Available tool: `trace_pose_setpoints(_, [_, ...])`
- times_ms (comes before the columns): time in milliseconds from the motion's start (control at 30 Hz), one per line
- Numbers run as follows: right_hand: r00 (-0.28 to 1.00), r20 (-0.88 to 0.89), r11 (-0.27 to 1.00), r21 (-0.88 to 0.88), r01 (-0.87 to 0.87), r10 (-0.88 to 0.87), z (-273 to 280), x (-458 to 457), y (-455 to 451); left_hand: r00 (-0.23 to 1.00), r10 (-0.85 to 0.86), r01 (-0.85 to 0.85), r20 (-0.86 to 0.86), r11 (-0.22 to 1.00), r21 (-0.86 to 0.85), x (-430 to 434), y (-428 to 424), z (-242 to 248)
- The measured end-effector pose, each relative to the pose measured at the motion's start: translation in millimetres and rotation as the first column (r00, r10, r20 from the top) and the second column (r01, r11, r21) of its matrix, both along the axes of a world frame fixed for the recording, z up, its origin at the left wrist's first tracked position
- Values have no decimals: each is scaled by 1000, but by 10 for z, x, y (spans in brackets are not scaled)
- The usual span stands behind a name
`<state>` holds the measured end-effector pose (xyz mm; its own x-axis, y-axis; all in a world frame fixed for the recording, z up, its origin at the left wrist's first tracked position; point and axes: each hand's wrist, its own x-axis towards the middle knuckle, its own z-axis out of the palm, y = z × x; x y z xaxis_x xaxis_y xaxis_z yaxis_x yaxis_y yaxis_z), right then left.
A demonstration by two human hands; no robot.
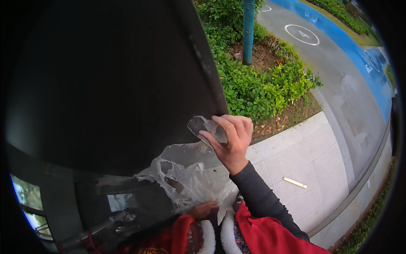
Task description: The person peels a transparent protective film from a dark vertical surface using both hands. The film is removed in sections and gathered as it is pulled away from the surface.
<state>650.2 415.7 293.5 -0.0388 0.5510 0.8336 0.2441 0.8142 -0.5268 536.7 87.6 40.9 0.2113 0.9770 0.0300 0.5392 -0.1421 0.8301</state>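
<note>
My right hand (233, 138) is raised at the lower corner of a large dark, glossy panel (127, 89). Its thumb and fingers bend around a curled piece of clear plastic film (199, 122). Below it hangs a torn, crumpled sheet of translucent plastic film (190, 177), full of ragged holes. Close to my body, my left hand (203, 210) lies at the lower part of that sheet. The sheet and my red sleeve partly hide it, so its grip is unclear.
A thin strip, perhaps wood (295, 182), lies on pale paving slabs (304, 158). Green shrubs (253, 92) surround a blue-wrapped trunk or post (248, 31) beyond the panel's edge. A grey path (336, 79) with a blue band (349, 50) curves past on the right.
</note>
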Motion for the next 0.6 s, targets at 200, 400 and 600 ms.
trace_pose_setpoints(200, [999, -5, 999, -29, -39, 39, 90, -42, 40, 598, 637, -233, 487, 719, -655, 376, 478, 953])
trace_pose_setpoints(400, [999, -14, 998, 45, -37, 37, 116, -43, 55, 680, 459, -285, 571, 884, -371, 488, 1228, 1793])
trace_pose_setpoints(600, [995, 11, 993, -56, -101, 102, 207, 40, 20, 848, 517, -529, 115, 838, 135, 128, 1528, 2890])
